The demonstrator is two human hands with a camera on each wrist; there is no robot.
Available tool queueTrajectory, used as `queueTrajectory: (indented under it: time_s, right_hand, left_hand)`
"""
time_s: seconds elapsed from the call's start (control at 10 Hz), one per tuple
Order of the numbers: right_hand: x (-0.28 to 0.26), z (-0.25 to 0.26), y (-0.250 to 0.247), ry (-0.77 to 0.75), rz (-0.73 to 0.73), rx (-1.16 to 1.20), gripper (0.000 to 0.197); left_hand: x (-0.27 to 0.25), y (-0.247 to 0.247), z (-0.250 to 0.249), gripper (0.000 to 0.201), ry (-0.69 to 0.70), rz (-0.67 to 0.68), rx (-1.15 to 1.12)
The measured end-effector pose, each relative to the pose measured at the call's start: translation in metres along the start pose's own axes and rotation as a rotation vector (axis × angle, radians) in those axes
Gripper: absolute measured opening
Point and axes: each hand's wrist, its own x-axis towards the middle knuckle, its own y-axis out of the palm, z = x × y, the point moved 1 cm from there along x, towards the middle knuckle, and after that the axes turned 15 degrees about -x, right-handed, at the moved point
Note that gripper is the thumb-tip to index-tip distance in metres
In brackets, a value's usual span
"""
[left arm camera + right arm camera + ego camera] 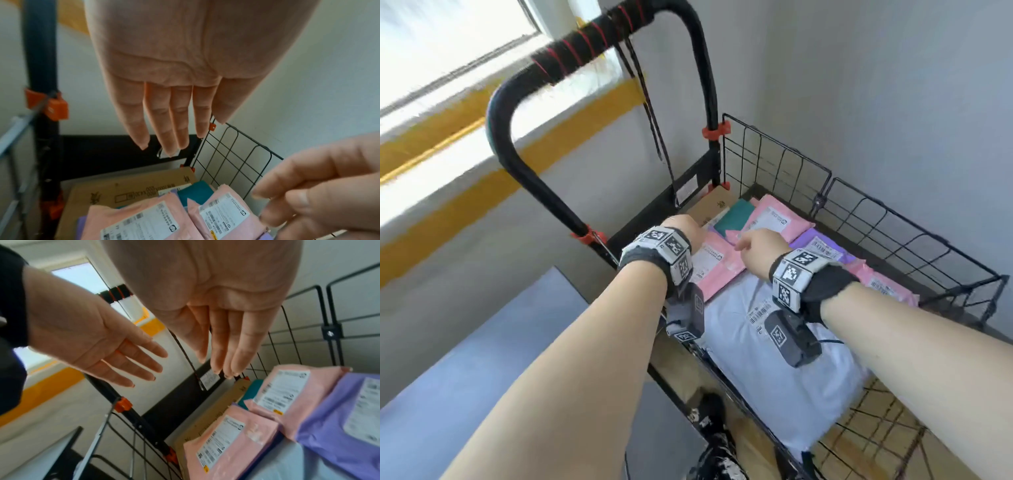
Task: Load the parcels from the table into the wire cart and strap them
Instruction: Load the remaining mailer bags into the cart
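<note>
The black wire cart (859, 219) holds several parcels: a brown cardboard box (712, 205) at the handle end, a teal mailer (736, 219), pink mailers (774, 219), a purple mailer (822, 246) and a large pale grey mailer (774, 359) nearest me. My left hand (688, 229) hovers above the box and a pink mailer (144, 219), fingers (176, 129) straight and holding nothing. My right hand (756, 245) hovers beside it over the pink mailers (283, 391), fingers (220, 345) straight, also holding nothing. Black cords (650, 113) hang from the cart's handle (506, 137).
A grey wall runs close behind the cart's far side. The grey-blue table (482, 342) lies at the lower left. Black netting (880, 431) covers the cart's near right corner. A patterned shoe (712, 428) shows below the cart's near rail.
</note>
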Motion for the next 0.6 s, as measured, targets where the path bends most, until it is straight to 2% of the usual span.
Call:
queueTrajectory:
  time_s: [0.1,0.2,0.3,0.5,0.6]
  right_hand:
    - [-0.033,-0.004,-0.017,-0.079,-0.03,-0.054,0.035]
    - [-0.068,-0.002,-0.028,-0.188,-0.07,-0.125,0.033]
    - [-0.098,0.014,-0.039,-0.307,-0.087,-0.184,0.029]
    - [-0.157,0.07,-0.042,-0.533,-0.076,-0.236,0.03]
    - [-0.196,0.111,-0.039,-0.652,-0.087,-0.254,0.03]
  left_hand:
    - [-0.049,0.004,0.001,0.037,-0.02,-0.075,-0.016]
    - [-0.11,0.013,0.001,0.036,-0.114,-0.146,-0.11]
    - [-0.153,0.013,0.015,0.034,-0.126,-0.251,-0.201]
    - [-0.238,-0.002,0.069,0.027,-0.206,-0.41,-0.391]
    - [-0.291,-0.008,0.11,0.031,-0.273,-0.5,-0.402]
